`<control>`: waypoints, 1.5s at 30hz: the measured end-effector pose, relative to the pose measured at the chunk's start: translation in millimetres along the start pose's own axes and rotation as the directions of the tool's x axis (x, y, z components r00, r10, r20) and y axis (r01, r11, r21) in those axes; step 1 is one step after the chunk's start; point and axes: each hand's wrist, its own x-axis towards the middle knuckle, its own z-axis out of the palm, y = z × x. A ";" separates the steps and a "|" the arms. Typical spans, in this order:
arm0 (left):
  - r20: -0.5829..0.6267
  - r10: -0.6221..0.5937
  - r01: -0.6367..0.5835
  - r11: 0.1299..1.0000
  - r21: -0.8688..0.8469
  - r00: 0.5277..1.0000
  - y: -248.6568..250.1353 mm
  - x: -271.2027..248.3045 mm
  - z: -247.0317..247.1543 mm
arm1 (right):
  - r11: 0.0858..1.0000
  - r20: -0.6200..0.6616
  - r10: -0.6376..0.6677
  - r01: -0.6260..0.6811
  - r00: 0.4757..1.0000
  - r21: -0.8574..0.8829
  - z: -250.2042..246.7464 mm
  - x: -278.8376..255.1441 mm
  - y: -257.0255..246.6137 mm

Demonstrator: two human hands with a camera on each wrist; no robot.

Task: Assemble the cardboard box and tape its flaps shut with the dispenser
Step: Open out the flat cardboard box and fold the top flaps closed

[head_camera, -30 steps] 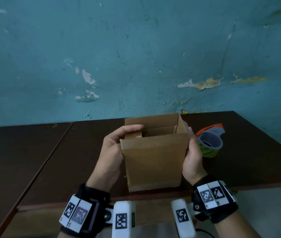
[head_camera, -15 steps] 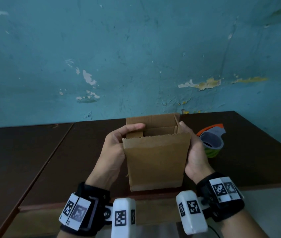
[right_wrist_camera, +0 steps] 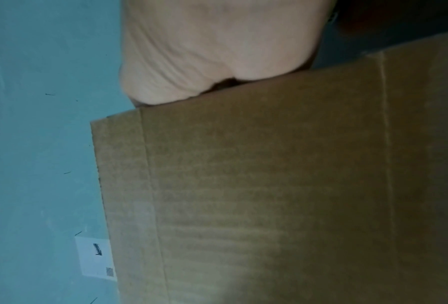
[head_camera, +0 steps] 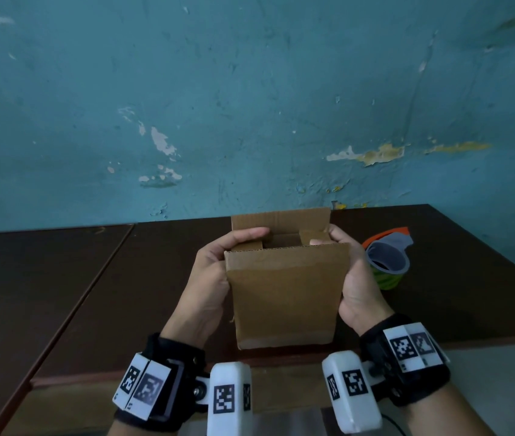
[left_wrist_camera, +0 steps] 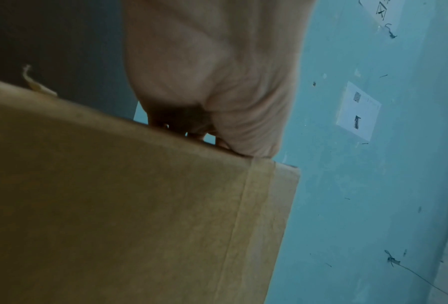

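I count one cardboard box (head_camera: 284, 294), one tape dispenser (head_camera: 386, 261) and my two hands. The box stands upright on the dark table (head_camera: 124, 294) near its front edge, top open, held between my palms. My left hand (head_camera: 215, 278) clasps its side at nine o'clock, thumb curled over the rim onto an inner side flap folded inward. My right hand (head_camera: 352, 278) clasps the side at three o'clock, thumb hooked over the rim onto the opposite inner flap. The far flap stands upright at twelve o'clock. The dispenser lies on the table at two o'clock from the box, just beyond my right hand.
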 end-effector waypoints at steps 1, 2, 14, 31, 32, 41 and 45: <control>-0.003 -0.006 0.006 1.000 0.000 1.000 -1.0 0.2 -0.3 | 1.000 0.000 -0.010 0.010 1.000 -0.003 0.5 -0.2 -0.4; -0.006 -0.010 0.010 1.000 -0.003 1.000 -2.2 0.1 -0.4 | 1.000 0.001 -0.020 0.020 1.000 -0.003 0.8 -0.1 -0.1; -0.044 0.232 -0.236 0.958 -0.165 0.972 -9.9 -10.6 2.8 | 0.998 -0.007 -0.042 0.043 0.999 0.037 -0.5 1.6 3.9; -0.165 0.163 -0.185 0.974 -0.133 0.973 -7.8 -4.1 9.0 | 0.995 -0.108 -0.001 0.011 0.994 0.095 3.8 -6.0 3.7; -0.158 0.161 -0.182 0.975 -0.129 0.974 -7.9 -3.6 8.0 | 0.995 -0.120 -0.008 0.020 0.993 0.095 4.8 -6.5 3.9; -0.076 0.176 -0.183 0.977 -0.111 0.982 -8.1 3.1 2.5 | 0.994 0.006 -0.110 0.110 0.994 0.013 5.1 -5.7 3.4; -0.069 0.189 -0.196 0.974 -0.114 0.980 -8.9 2.3 2.9 | 0.989 -0.020 -0.150 0.150 0.989 -0.010 4.4 -6.1 3.2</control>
